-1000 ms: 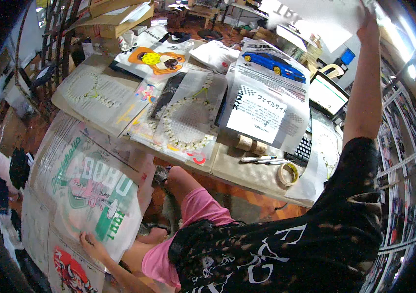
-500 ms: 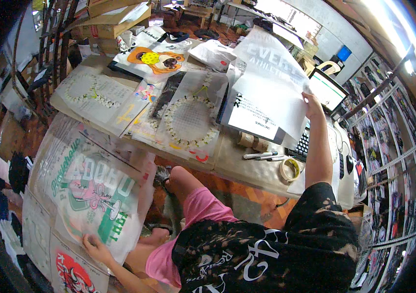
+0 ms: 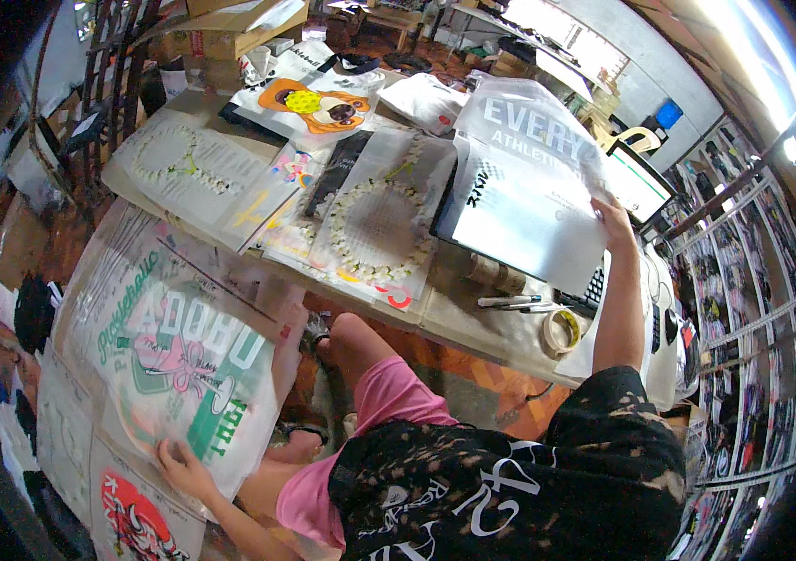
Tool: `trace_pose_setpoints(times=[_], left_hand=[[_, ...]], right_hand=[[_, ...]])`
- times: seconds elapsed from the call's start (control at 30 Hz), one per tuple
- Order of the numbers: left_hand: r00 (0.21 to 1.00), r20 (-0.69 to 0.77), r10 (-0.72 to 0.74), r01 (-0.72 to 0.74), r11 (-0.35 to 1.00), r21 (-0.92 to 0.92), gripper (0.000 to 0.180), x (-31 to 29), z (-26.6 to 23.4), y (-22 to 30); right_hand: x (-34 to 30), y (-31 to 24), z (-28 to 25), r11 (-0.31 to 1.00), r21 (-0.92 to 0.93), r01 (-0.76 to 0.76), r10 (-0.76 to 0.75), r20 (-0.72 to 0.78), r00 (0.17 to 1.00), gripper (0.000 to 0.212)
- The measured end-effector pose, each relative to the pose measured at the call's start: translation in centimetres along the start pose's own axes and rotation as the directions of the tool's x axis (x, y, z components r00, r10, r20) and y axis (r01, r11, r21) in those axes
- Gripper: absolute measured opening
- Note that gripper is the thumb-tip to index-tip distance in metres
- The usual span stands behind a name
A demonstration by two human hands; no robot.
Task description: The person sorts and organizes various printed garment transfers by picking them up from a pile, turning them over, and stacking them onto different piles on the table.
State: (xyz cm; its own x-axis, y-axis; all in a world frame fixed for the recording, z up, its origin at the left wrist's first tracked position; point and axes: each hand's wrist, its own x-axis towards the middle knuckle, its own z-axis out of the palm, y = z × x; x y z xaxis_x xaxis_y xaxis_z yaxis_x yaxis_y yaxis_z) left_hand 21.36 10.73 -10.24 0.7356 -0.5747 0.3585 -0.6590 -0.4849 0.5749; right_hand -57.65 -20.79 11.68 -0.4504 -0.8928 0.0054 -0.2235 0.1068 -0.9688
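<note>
My right hand [image 3: 614,222] pinches the right edge of a translucent film sheet [image 3: 533,210] with large white lettering. This sheet covers other printed papers on the far table, beside a laptop-like screen [image 3: 639,178]. Down at the left, my left hand [image 3: 185,469] is closed at the lower edge of another translucent printed sheet [image 3: 253,411], its fingertips partly hidden. Green, white and pink artwork covers that sheet, with handwritten notes on it. Below it shows a sheet with a red horned figure [image 3: 141,514].
Sheets with white flower garlands [image 3: 337,229] and a dog print [image 3: 328,107] lie on the far table. Near its front edge are pens [image 3: 515,302], a tape roll [image 3: 561,330] and a keyboard [image 3: 594,288]. Packed shelving [image 3: 744,309] stands right; cardboard boxes [image 3: 229,42] sit back left.
The lettered sheet in my right hand has settled lower and flatter over the papers, and its lettering reads more clearly. My left hand stays on its sheet. The view has shifted slightly.
</note>
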Motion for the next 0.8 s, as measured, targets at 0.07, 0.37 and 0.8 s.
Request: trace_pose_setpoints(times=[0.07,0.37,0.8], left_hand=[[0.999,0.011,0.048,-0.048,0.998,0.028,0.031,0.2,0.3,-1.7],[0.96,0.197,-0.201,0.128,0.934,0.333,0.061,3.2,0.4,-0.9],[0.973,0.071,-0.221,0.123,0.75,0.65,0.078,2.5,4.4,2.8]], right_hand=[[-0.8,-0.4,1.2,0.999,-0.017,0.035,-0.036,-0.053,0.998,0.049],[-3.5,-3.2,0.8,0.852,-0.52,-0.05,-0.067,-0.204,0.977,0.067],[-6.7,0.2,-0.1,0.919,-0.372,0.133,-0.19,-0.12,0.974,0.063]])
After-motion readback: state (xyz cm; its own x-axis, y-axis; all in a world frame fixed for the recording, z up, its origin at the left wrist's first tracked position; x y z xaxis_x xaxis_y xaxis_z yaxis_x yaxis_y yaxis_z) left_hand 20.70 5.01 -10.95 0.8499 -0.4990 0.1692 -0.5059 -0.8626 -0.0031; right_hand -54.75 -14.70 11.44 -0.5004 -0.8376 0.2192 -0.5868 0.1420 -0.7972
